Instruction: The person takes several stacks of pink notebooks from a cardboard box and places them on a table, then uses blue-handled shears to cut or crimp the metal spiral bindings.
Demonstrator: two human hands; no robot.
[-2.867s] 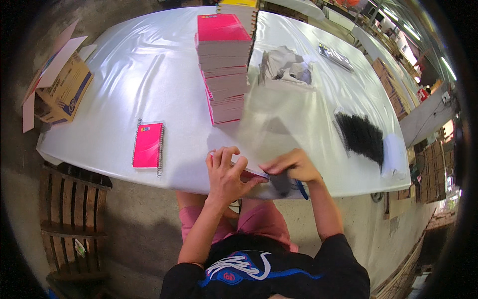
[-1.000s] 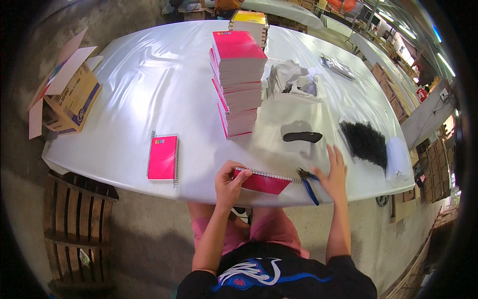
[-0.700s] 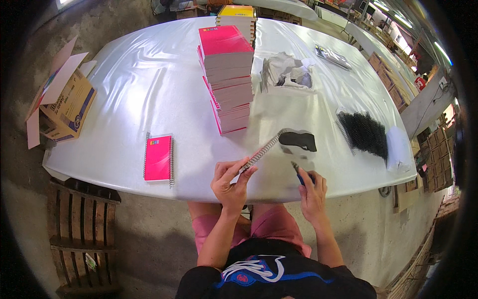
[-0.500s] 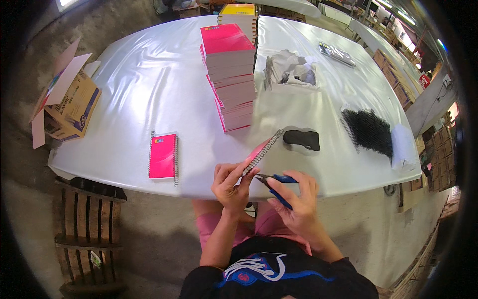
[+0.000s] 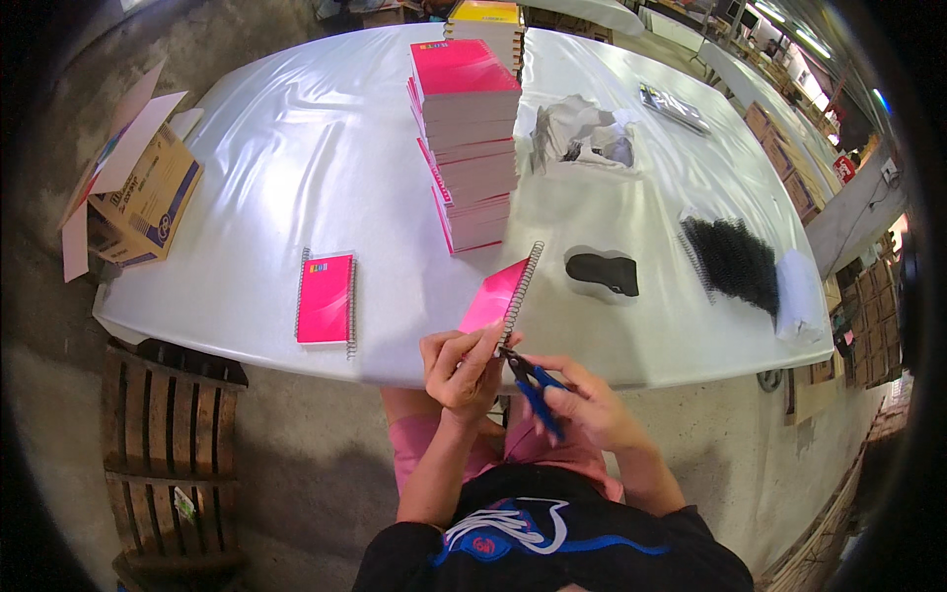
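Wrapped the right hand [image 5: 582, 397] round blue-handled pliers [image 5: 538, 393], with tips at the wire coil's [image 5: 523, 286] near end. Clasped the pink notebook [image 5: 496, 293] low in the left hand [image 5: 459, 370], just inside the table's [image 5: 395, 326] front edge. Seemed light, stiff-covered, springy along the coil; best pinched across both covers. Farther off, saw an open cardboard box [image 5: 148, 202] by the left edge, with hidden contents; beyond, torn white wrapping [image 5: 554, 126] around something dark [image 5: 572, 152].

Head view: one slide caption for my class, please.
Left hand holds a pink spiral notebook; right hand holds blue-handled pliers at its coil.
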